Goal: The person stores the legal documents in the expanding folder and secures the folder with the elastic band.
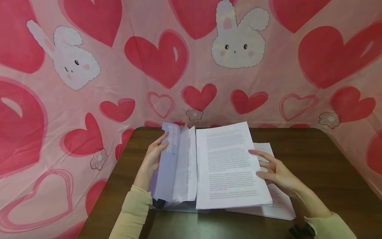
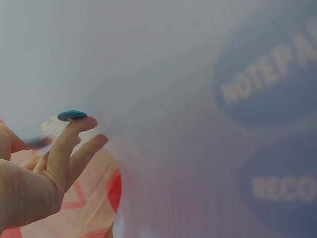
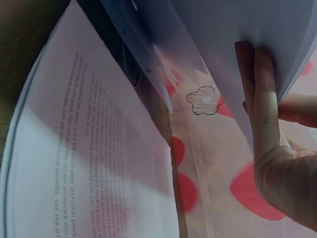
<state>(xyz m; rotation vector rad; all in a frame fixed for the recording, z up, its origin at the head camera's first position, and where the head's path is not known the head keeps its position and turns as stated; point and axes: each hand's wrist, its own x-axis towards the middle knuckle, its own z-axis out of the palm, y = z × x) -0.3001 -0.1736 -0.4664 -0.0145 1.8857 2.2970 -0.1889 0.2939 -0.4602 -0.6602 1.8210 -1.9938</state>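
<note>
A lilac clip-style plastic folder [image 1: 167, 172] stands partly open on the table, with clear sleeves and printed sheets [image 1: 186, 166] inside. My left hand [image 1: 153, 157] holds its cover by the left edge. In the left wrist view, fingers of the left hand [image 2: 54, 163] lie against the cover, one at a round teal button [image 2: 72, 115]. My right hand [image 1: 276, 171] pinches the right edge of a stack of printed paper [image 1: 229, 166], thumb on the front and fingers behind. The right wrist view shows this stack raised and tilted above a second pile of printed pages [image 3: 99, 163].
The dark wooden table [image 1: 322, 159] extends to both sides. Behind it hangs a pink cloth [image 1: 209, 76] with red hearts and white rabbits. The second pile lies on the table under the right hand, partly covered by the raised stack.
</note>
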